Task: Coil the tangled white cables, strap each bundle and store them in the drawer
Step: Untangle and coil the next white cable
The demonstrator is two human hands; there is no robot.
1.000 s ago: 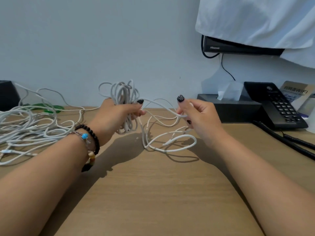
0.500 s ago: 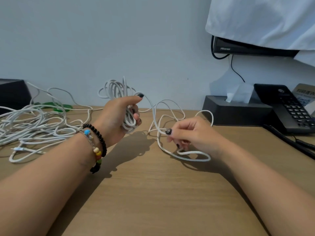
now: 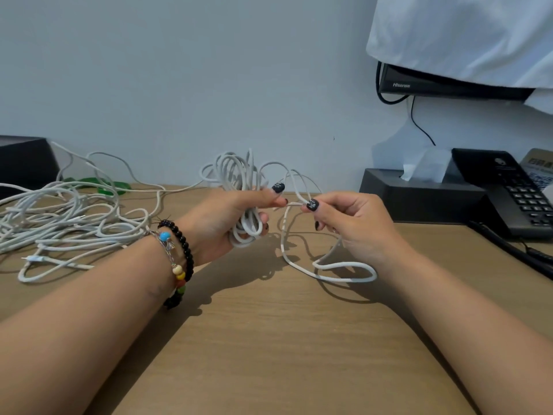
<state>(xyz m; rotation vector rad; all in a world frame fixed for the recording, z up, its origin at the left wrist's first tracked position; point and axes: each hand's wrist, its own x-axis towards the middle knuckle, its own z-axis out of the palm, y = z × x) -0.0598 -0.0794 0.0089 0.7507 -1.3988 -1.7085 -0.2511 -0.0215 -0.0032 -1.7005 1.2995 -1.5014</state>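
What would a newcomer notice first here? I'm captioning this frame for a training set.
The two hands at centre: the left hand grips a coil of white cable, and the right hand pinches its loose end. A tangled heap of white cables sprawls across the desk's left side.

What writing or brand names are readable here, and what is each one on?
"Hisense": on the black screen frame under the white cloth.
Phone keypad: markings too small to read.
Card behind the phone: printed characters and a code pattern, too blurred to read.
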